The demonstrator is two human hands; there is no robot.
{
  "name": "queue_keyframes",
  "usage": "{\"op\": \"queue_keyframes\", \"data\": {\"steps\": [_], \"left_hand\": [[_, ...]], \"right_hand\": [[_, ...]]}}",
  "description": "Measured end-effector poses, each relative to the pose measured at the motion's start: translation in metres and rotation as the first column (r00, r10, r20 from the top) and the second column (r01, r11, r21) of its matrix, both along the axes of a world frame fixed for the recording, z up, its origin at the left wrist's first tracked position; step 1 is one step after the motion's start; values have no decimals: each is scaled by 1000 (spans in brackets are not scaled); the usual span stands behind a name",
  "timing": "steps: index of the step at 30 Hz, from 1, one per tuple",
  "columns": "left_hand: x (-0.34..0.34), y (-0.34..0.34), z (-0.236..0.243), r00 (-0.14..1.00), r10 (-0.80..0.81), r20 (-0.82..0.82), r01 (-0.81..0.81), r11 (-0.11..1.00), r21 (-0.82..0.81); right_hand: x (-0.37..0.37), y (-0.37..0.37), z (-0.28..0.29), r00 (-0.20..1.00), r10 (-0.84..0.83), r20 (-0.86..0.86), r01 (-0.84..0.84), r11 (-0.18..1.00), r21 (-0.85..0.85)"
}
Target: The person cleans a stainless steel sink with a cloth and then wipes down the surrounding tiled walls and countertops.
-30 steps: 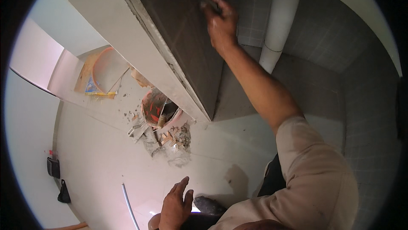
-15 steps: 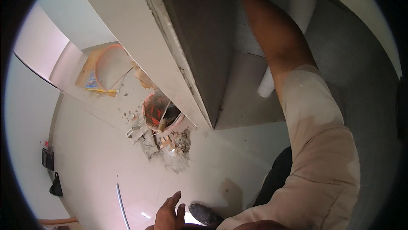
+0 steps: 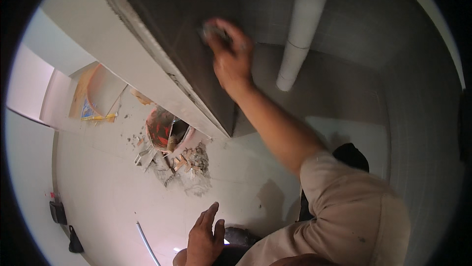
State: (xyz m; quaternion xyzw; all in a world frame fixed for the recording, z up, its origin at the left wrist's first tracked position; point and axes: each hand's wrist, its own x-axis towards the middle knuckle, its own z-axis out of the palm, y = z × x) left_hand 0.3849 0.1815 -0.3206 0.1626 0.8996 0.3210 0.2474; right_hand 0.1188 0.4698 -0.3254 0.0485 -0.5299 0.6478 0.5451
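My right hand (image 3: 233, 57) is at the dark grey wall face (image 3: 187, 10), arm stretched out from the right. Its fingers are curled round a small greyish thing (image 3: 215, 32), too smeared by motion to name. Whether that thing touches the wall I cannot tell. Low in the view, my left hand (image 3: 204, 239) is raised over the floor, empty, with thumb and fingers apart. Beside the wall's pale end stands an orange-red bucket (image 3: 160, 128), stained with mortar, with a tool leaning in it.
A white pipe (image 3: 295, 54) rises behind my right arm. Rubble and wood scraps (image 3: 189, 165) lie by the bucket. Farther left are a board with an orange hoop (image 3: 88, 89) and a blue-yellow packet (image 3: 93, 111). A thin hose (image 3: 146, 241) and black bags (image 3: 58, 212) are lower left.
My right hand has come down into view on the dark wall face; before, only its forearm showed, reaching up. The view has shifted. My left hand stays low and open.
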Motion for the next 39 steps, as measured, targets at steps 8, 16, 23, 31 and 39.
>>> {"op": "queue_keyframes", "data": {"steps": [8, 16, 23, 31, 39], "left_hand": [[1, -8, 13, 998, 52, -42, -50, 997, 58], [-114, 42, 69, 781, 299, -548, 110, 798, 592], [-165, 81, 99, 530, 567, -630, 325, 551, 769], [-161, 55, 111, 461, 666, -587, 199, 567, 799], [-175, 78, 118, 451, 693, -563, 176, 550, 817]], "right_hand": [[-26, 5, 56, 993, -114, -38, 114, 993, 0], [154, -62, -33, 982, 80, 174, -145, 902, 406], [276, -17, 115, 998, 64, -22, -21, 606, 795], [264, 7, 423, 553, -820, -148, 460, 153, 874], [91, 154, 493, 274, -909, 314, -144, 284, 948]]}}
